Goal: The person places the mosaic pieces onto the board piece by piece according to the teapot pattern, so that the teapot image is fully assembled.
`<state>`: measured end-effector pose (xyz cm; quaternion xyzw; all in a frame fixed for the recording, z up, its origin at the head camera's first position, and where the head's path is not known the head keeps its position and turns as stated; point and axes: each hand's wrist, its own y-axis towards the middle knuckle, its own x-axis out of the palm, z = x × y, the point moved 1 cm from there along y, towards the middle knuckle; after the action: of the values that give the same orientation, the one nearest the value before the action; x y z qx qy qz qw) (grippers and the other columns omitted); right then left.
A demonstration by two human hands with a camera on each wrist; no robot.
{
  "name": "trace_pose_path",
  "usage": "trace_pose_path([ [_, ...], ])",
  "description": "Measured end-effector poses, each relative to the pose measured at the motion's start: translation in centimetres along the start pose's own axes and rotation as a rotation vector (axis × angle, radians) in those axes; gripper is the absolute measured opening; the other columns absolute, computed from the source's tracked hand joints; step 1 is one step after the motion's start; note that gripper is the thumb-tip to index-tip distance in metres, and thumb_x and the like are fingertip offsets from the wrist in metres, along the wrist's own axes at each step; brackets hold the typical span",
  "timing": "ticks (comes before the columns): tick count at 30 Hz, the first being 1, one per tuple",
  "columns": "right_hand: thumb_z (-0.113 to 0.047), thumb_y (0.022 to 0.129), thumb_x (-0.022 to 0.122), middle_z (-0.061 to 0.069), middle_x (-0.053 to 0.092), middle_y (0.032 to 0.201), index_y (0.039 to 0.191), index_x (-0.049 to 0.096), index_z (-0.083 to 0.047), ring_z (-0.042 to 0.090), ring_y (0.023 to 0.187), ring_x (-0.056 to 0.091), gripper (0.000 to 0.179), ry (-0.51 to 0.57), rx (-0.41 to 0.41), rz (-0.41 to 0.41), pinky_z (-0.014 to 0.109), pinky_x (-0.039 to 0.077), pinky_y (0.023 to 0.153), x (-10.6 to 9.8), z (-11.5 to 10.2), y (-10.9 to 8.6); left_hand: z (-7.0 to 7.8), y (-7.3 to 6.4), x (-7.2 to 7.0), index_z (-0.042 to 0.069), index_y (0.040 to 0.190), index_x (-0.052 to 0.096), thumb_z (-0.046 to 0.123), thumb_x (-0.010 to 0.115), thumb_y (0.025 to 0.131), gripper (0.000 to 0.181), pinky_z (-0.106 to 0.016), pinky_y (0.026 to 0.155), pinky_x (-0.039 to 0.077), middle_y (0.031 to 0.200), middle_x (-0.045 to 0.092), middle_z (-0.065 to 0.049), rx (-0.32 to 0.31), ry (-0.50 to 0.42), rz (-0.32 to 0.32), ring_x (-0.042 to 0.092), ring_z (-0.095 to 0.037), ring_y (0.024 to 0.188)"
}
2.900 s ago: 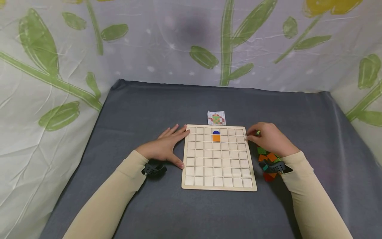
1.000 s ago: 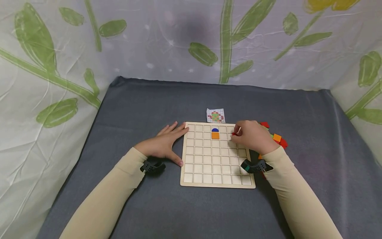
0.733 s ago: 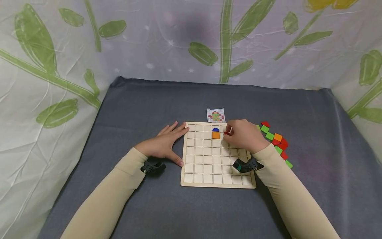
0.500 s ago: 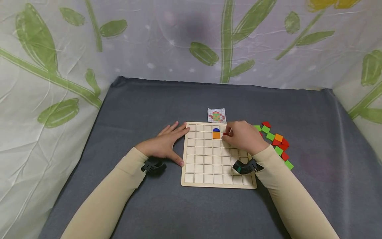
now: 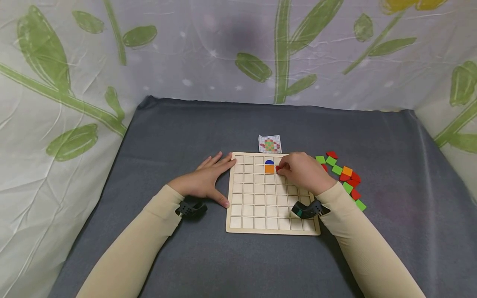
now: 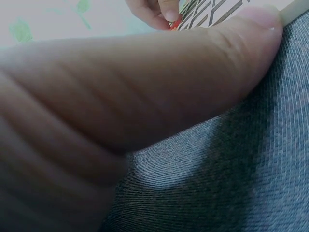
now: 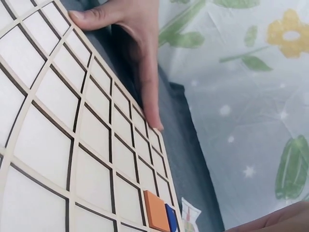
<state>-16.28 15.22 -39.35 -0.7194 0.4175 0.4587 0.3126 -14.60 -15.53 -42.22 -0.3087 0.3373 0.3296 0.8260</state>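
A pale wooden grid board (image 5: pixel 259 211) lies on the grey cloth. In its upper rows sit a blue half-round tile (image 5: pixel 269 162) and, directly below it, an orange square tile (image 5: pixel 269 169). My right hand (image 5: pixel 306 171) pinches a red tile (image 5: pixel 278 168) at the cell just right of the orange one; the fingers hide most of it. My left hand (image 5: pixel 203 179) is spread, with fingertips and thumb against the board's left edge. The right wrist view shows the orange tile (image 7: pixel 156 210) close up, and the left hand (image 7: pixel 140 43) along the board's far edge.
Several loose red, green and orange tiles (image 5: pixel 347 187) lie on the cloth to the right of the board. A small card (image 5: pixel 270 144) printed with a coloured grid pattern lies behind the board's top edge. A floral curtain (image 5: pixel 208 49) stands behind the cloth.
My right hand has come from the loose tiles leftward over the board, bringing the red tile beside the orange one, where it is now lower and flatter. My left hand stays put.
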Motion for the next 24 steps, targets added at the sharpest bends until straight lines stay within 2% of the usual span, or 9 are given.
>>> trace_pose_path([
  [6,-0.014,0.095,0.08,0.006,0.077,0.095,0.101,0.082,-0.007,0.021,0.084,0.069,0.009,0.01,-0.031,0.002,0.04,0.06,0.077,0.11,-0.04,0.01,-0.17,0.08,0.12,0.02,0.171,0.014,0.058,0.096,0.066,0.138,-0.049,0.13,-0.008,0.177,-0.001,0.001,0.001,0.002,0.001,-0.012,-0.025,0.163],
  [16,-0.012,0.098,0.075,0.01,0.078,0.105,0.107,0.082,-0.007,0.024,0.089,0.07,0.013,-0.041,-0.004,0.019,0.042,0.061,0.082,0.25,-0.13,-0.02,-0.32,0.11,0.19,0.019,0.171,0.015,0.058,0.096,0.066,0.138,-0.05,0.13,-0.008,0.177,-0.001,0.002,0.004,-0.002,0.008,-0.012,-0.025,0.163],
  [24,-0.006,0.099,0.072,0.011,0.078,0.106,0.108,0.081,-0.005,0.024,0.091,0.07,0.013,0.036,-0.04,0.003,0.042,0.061,0.084,-0.38,0.43,-0.37,-0.37,0.12,0.19,0.02,0.171,0.014,0.059,0.095,0.067,0.138,-0.049,0.13,-0.008,0.177,-0.002,0.003,-0.002,-0.001,0.002,-0.013,-0.023,0.163],
])
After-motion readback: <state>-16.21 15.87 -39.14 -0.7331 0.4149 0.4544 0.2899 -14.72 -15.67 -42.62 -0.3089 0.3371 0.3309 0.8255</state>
